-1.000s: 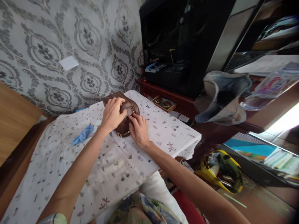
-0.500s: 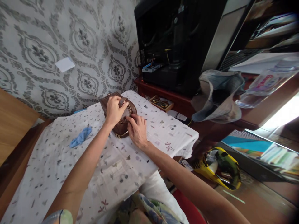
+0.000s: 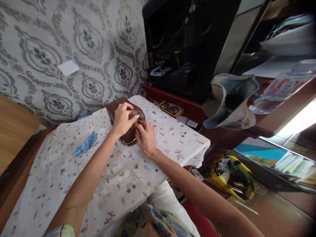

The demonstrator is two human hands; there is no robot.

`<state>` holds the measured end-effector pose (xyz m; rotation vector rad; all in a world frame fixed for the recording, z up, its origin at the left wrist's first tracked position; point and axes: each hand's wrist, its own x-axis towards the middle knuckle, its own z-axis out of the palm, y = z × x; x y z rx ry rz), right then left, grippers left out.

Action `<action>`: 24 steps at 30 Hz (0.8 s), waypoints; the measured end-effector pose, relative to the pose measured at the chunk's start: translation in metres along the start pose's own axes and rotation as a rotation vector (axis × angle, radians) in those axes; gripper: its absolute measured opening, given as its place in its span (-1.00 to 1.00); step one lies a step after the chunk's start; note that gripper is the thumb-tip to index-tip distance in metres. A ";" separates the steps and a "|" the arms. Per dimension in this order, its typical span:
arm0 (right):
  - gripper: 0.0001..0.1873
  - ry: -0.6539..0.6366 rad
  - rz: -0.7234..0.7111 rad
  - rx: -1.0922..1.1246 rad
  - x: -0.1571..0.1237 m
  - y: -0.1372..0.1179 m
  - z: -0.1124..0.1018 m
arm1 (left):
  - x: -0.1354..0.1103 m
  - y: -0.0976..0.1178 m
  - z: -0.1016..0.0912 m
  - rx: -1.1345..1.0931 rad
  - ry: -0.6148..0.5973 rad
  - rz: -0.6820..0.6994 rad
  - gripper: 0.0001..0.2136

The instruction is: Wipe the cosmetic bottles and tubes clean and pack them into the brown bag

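Observation:
A brown leather bag [image 3: 112, 108] with gold-coloured zips lies on the patterned white cloth [image 3: 128, 184]. My left hand [image 3: 122, 119] is over the top of the bag, fingers bent onto it and thumb reaching toward the zip edge. At the bag's near right side, my right hand [image 3: 146, 135] has its thumb and forefinger pinched together against the zipped edge. The small part between those fingertips is hidden. To the left of the bag, a crumpled blue cloth [image 3: 85, 144] rests apart from both hands.
Beyond the table stands a large black screen [image 3: 182, 49] on a reddish wooden stand. A small open box [image 3: 171, 109], a fabric hat [image 3: 229, 102] and a clear plastic bottle [image 3: 278, 87] are to the right. A yellow bag [image 3: 229, 177] sits lower right, on the floor.
My left hand has let go of the bag's strap handle, and its thumb has moved closer to my right fingers. My right hand stays at the zipped edge.

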<state>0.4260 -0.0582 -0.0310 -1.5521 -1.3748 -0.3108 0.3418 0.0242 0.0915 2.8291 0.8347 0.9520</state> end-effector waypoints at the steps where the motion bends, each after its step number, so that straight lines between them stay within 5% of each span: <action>1: -0.58 0.004 -0.001 0.005 0.000 0.000 0.000 | -0.001 -0.001 -0.002 -0.001 0.000 -0.008 -0.91; 11: -0.59 0.005 -0.080 0.081 -0.001 0.000 0.000 | -0.036 -0.013 -0.041 0.058 0.086 -0.152 -0.82; 24: -0.56 -0.062 -0.151 0.021 -0.004 0.002 0.001 | -0.041 -0.016 -0.031 -0.015 0.135 -0.191 -0.75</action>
